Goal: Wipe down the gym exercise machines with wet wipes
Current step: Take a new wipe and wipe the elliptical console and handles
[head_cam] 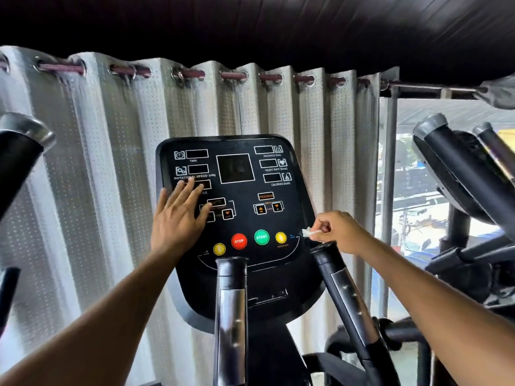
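curtain (117,168): pale, dotted, hung on a rod by eyelets; fills the backdrop from 9 to 1 o'clock
window (418,190): at 3 o'clock, bright street outside, blurry
2nd machine (457,174): dark console w/ black handles at 3 o'clock, well apart from the hands
console (237,218): black panel of the near machine, centre frame, tilted toward the viewer; readout boxes marked time, distance, heart rate, calories
handlebars (231,302): two black-and-chrome posts at 6 o'clock, in front of the console's lower edge
left hand (178,215): fingers straight and spread, flat on the console's left side at 9 o'clock of the panel, holding nothing
right hand (338,229): at 4 o'clock of the panel, fingers curled, pinching the wipe; just above the top of the right handlebar
buttons (239,241): row along the panel's bottom — yellow, red stop, green start, yellow
wet wipe (309,232): small white scrunched bit, sticking out left of the right fingers, at the console's lower right edge; can't tell if it touches the panel
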The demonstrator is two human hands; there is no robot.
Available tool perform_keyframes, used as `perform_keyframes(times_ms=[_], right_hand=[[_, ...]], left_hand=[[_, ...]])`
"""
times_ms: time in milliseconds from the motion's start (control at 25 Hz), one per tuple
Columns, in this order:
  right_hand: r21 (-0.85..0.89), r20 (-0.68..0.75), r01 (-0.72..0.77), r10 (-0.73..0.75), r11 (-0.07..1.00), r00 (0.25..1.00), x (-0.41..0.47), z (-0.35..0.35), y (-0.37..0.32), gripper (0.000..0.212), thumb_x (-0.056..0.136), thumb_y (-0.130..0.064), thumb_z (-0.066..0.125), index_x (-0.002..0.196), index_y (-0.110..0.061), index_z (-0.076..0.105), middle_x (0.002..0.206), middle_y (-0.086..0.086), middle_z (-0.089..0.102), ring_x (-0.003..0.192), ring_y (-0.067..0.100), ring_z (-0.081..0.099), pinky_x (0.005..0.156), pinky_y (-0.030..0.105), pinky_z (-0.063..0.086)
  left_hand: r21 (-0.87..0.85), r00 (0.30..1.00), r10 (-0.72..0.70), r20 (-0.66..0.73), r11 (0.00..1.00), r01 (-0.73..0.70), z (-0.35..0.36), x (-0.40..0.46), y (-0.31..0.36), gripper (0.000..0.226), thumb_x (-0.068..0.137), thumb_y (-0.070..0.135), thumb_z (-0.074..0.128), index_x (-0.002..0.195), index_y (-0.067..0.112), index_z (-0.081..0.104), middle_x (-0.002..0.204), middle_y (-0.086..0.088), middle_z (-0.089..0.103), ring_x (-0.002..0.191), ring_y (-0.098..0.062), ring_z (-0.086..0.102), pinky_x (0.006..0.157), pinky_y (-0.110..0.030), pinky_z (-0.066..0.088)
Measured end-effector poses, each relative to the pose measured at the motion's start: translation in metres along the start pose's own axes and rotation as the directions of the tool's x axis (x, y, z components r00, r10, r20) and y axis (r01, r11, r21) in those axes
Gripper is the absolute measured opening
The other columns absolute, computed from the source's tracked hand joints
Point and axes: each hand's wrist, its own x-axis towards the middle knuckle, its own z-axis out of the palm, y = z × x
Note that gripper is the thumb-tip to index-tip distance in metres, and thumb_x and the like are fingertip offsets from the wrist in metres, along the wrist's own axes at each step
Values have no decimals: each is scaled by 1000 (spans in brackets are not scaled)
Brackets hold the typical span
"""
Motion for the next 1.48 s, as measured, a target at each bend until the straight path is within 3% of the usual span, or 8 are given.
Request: perform_keyframes(times_ms=[160,360,560,720,880,1080,1360,1480], right_hand=[[-230,-199,75,-122,970,972,65,-27,-36,6,89,-11,75,92,-15,76,81,-4,51,71,13,50,63,22,34],[-317,-385,29,-156,948,910,157,-34,-76,13,95,-10,70,107,-11,72,107,11,63,93,24,62,85,41,54],[-492,-386,-56,-160,869,909,222,-39,-95,13,98,-10,64,108,-6,72,101,15,66,88,29,64,80,43,57],[-443,-396,-101,-93,891,914,247,-31,-140,11,95,-11,69,102,-4,73,92,17,66,85,34,66,78,41,58],[-436,-200,159,-268,886,943,261,28,-220,16,93,5,58,99,0,72,94,16,69,86,33,70,82,40,60],[-257,51,520,-526,815,849,267,75,-299,17,98,-5,63,110,-7,76,117,6,74,98,21,72,94,35,56],[-308,93,546,-546,779,832,271,93,-310,31,101,1,54,118,-14,75,130,4,70,100,14,69,88,31,52],[-312,202,619,-586,721,785,252,92,-310,34,98,5,54,115,-14,77,126,1,72,112,15,69,102,34,53]], left_hand=[[-129,989,-138,-44,983,131,0,-16,-1,60,105,53,46,158,25,42,172,-3,20,161,-18,5,131,-43,6],[-217,980,-176,-96,964,152,8,-17,-8,68,103,56,47,163,29,30,175,1,2,160,-11,-10,130,-35,5],[-266,973,-205,-102,949,172,11,-13,-7,75,103,54,46,166,25,16,175,-1,-6,157,-7,-14,126,-23,-6],[-256,974,-189,-121,954,153,11,-12,-10,75,104,59,38,166,23,17,175,-2,-4,160,-11,-10,123,-18,-11],[-290,971,-213,-105,941,175,9,-15,-7,79,98,65,29,166,24,19,175,3,-3,159,-8,-8,122,-15,-12],[-369,962,-251,-103,908,198,9,-16,-11,74,103,55,28,167,23,10,173,11,-2,158,0,-5,129,-26,3],[-425,963,-255,-88,884,196,9,-16,-12,79,97,61,18,166,25,9,174,11,-1,157,1,-5,130,-30,8],[-435,960,-266,-90,877,202,5,-18,-10,79,97,59,19,166,21,15,174,6,6,159,-4,2,130,-31,12]])
